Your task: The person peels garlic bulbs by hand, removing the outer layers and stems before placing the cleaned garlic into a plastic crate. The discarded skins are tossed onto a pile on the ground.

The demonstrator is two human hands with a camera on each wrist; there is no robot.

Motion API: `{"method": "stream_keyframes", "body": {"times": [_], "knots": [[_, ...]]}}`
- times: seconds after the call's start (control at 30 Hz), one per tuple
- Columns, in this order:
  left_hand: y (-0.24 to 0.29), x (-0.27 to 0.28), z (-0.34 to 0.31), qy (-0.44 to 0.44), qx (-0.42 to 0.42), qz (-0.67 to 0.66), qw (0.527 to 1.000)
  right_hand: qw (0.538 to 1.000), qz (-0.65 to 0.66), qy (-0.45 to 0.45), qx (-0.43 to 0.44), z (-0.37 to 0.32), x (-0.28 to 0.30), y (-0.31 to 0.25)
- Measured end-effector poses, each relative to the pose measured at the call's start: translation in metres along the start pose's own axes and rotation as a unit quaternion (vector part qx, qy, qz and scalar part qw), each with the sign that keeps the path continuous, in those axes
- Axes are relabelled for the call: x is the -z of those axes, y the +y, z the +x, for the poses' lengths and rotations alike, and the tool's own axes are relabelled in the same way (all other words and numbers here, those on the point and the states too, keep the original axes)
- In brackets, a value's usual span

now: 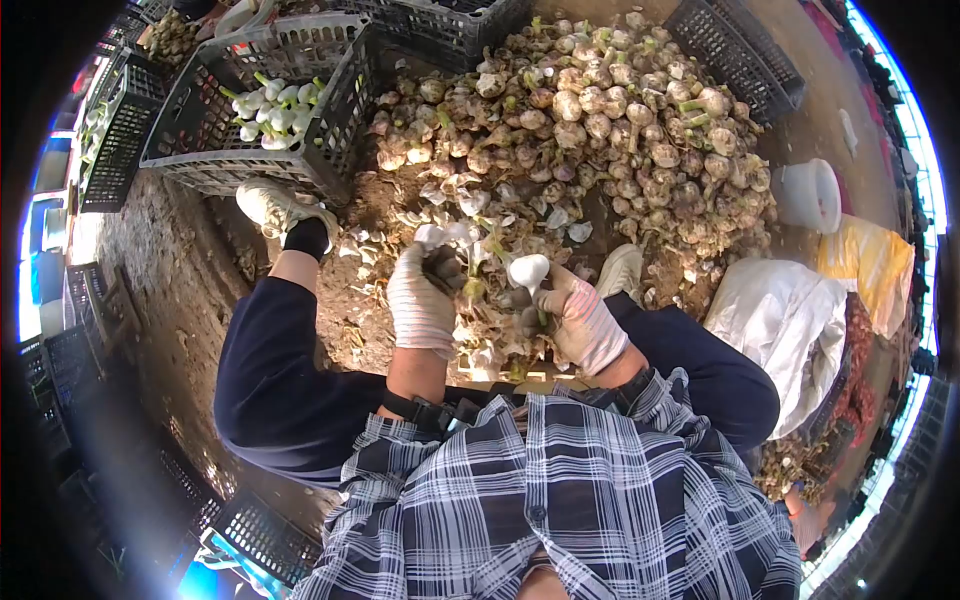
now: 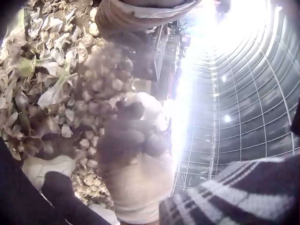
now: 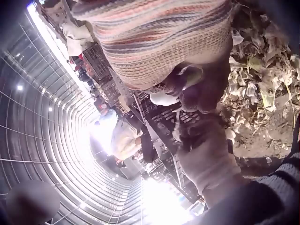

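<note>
Both hands wear light knit gloves with darkened fingers. In the head view my right hand (image 1: 583, 318) grips a white, cleaned garlic bulb (image 1: 528, 269) by its stem, with the bulb's round end facing up. Pale garlic skin (image 1: 432, 236) shows at the fingertips of my left hand (image 1: 420, 308), whose fingers are curled in. A small gap separates the two hands, over loose peelings on the ground. The left wrist view also shows the bulb (image 2: 149, 108) above the right hand's fingers. From the right wrist, the left hand (image 3: 206, 157) appears below the right one.
A large heap of unpeeled garlic (image 1: 620, 120) lies ahead. At the left, a black crate (image 1: 225, 165) contains several white bulbs (image 1: 275, 110). A white bucket (image 1: 805, 195), a white sack (image 1: 785, 325) and a yellow sack (image 1: 868, 270) stand at the right.
</note>
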State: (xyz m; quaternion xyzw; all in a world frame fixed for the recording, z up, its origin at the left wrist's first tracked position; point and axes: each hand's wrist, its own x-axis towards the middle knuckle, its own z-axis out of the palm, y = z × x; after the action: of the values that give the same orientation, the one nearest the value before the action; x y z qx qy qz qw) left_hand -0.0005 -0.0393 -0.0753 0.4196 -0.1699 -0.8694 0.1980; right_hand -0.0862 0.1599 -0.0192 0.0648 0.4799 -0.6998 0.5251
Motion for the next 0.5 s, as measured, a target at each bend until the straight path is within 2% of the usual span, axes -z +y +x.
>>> {"method": "stream_keyframes", "body": {"times": [0.03,0.07,0.1,0.13,0.17,0.2,0.23,0.27,0.3,0.37,0.4,0.43,0.5], "knots": [[0.0,0.012,0.008,-0.01,0.011,-0.003,1.0,1.0,0.01,-0.011,0.007,0.001,0.004,0.002],[0.003,-0.002,-0.005,-0.012,-0.012,0.065,0.998,0.997,0.079,-0.022,-0.001,0.003,0.007,0.002],[0.003,-0.019,-0.021,-0.015,-0.036,0.132,0.991,0.998,0.052,-0.028,0.002,0.002,0.005,0.003],[0.001,-0.025,-0.024,-0.071,-0.008,0.165,0.984,0.999,0.022,-0.035,0.009,-0.002,-0.002,0.002],[-0.005,-0.024,-0.027,-0.167,-0.024,0.209,0.963,0.999,0.001,-0.039,0.012,0.0,-0.003,-0.001],[-0.009,-0.02,-0.021,-0.189,-0.022,0.284,0.94,0.999,0.014,-0.047,0.004,0.002,0.001,0.002],[-0.009,-0.03,-0.031,-0.153,0.006,0.292,0.944,0.998,0.04,-0.054,-0.01,0.005,0.004,0.004],[-0.01,-0.032,-0.03,-0.062,0.023,0.385,0.92,0.995,0.078,-0.063,-0.029,0.008,0.008,0.007],[-0.025,-0.012,-0.015,-0.055,-0.01,0.318,0.947,0.98,0.172,-0.059,-0.084,0.012,0.008,0.008],[-0.018,-0.008,-0.007,0.006,-0.012,0.315,0.949,0.977,0.181,-0.094,-0.066,0.024,0.014,0.005],[-0.01,-0.018,-0.011,0.04,-0.001,0.27,0.962,0.976,0.208,-0.01,-0.071,0.032,0.011,0.002],[-0.006,-0.024,-0.014,0.075,0.014,0.225,0.971,0.98,0.193,-0.014,-0.046,0.051,0.017,-0.004],[-0.029,0.014,0.024,-0.005,-0.105,0.297,0.949,0.982,0.172,0.071,-0.024,0.066,-0.036,-0.077]]}}
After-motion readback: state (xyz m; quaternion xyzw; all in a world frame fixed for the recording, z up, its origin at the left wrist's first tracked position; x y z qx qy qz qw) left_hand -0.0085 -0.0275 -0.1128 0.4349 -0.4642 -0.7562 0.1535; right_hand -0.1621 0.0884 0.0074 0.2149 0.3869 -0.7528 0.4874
